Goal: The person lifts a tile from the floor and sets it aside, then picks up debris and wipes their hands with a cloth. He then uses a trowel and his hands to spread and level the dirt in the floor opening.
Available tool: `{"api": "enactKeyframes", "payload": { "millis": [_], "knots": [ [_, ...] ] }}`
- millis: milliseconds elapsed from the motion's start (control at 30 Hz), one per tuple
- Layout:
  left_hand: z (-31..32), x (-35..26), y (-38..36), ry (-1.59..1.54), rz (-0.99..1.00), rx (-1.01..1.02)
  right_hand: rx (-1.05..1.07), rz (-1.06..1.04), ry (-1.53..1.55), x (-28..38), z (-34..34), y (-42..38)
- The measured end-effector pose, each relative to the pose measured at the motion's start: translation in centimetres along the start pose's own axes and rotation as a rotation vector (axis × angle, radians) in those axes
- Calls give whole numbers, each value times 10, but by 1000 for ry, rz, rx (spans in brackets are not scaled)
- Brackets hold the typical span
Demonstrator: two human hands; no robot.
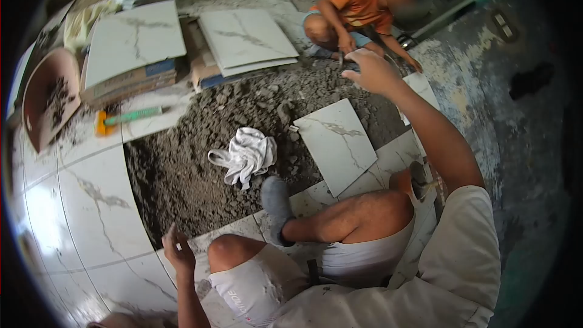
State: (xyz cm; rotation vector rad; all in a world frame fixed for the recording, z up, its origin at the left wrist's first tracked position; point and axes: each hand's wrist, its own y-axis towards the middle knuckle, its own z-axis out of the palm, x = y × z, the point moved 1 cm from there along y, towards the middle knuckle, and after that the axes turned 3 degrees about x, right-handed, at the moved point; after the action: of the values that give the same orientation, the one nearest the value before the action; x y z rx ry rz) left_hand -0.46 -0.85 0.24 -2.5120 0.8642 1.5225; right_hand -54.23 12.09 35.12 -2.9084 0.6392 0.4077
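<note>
My right hand (371, 74) reaches out at the upper right, thumb and fingers apart, with nothing visible in it. It hovers in front of a crouching person in an orange shirt, above the far side of the loose grey mortar (200, 121). Below it, a marbled white tile (337, 143) lies tilted on the mortar. My left hand (179, 255) is at the lower left, by the mortar's near edge and the laid floor tiles (106, 206). Its fingers are loosely bent with a gap between them, and I see nothing held. A crumpled white cloth (246, 157) rests on the mortar between my hands.
Stacked tiles on cardboard boxes (136, 42) and another tile stack (246, 39) stand at the back. A mallet with an orange head and green handle (130, 117) lies left, beside a pinkish scoop-shaped container (51, 100) holding mortar. The person (358, 9) crouches at the far right.
</note>
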Motion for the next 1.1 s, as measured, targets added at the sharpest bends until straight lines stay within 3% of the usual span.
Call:
{"api": "enactKeyframes", "payload": {
  "millis": [67, 100, 167, 233, 300, 400, 533, 567, 600, 633, 700, 733, 767, 833, 900, 933, 1000, 1033, 1100],
  "knots": [
    [8, 15, 1, -55, -59, 63, -9, 202, -12, -15, -8, -9],
    [-22, -7, -5, 9, 2, 89, -17, 226, 34, -29, -10, -30],
    [-23, 1, -9, -84, -245, 87, 11, 279, 49, -42, 3, -51],
    [-29, 11, -8, 83, -234, 94, 44, 245, 139, -60, 32, -79],
    [-32, 8, 0, 166, 103, -38, 142, 314, 166, -72, 67, -113],
    [-37, 12, 8, -13, -156, 55, 295, 501, 316, -104, 135, -171],
    [-18, -38, 48, 0, -194, 188, 323, 862, 621, -132, 260, -269],
    [-7, -52, 61, -59, -190, 327, 287, 966, 688, -131, 301, -295],
    [5, -69, 76, -113, -183, 461, 306, 939, 838, -133, 366, -326],
    [19, -94, 93, -93, -168, 454, 314, 1023, 1003, -125, 393, -336],
    [61, -154, 121, -77, -265, 885, 316, 1332, 1327, -105, 421, -338],
    [85, -175, 131, -54, -283, 1020, 315, 1330, 1353, -110, 424, -329],
    [112, -190, 137, -32, -279, 1020, 274, 1194, 1148, -122, 427, -320],
    [179, -204, 141, 60, -233, 1416, 161, 1041, 855, -157, 453, -302],
    [248, -205, 127, 88, -321, 1477, 20, 1043, 707, -204, 480, -282],
    [286, -200, 115, -11, -461, 1467, 4, 1027, 697, -231, 486, -274],
    [366, -183, 88, -204, -673, 1402, 113, 1103, 737, -269, 488, -260],
    [399, -176, 72, -306, -744, 1347, 118, 1093, 728, -282, 523, -258],
    [460, -191, 47, -329, -904, 994, 205, 1063, 913, -301, 549, -246]
  ]
}}
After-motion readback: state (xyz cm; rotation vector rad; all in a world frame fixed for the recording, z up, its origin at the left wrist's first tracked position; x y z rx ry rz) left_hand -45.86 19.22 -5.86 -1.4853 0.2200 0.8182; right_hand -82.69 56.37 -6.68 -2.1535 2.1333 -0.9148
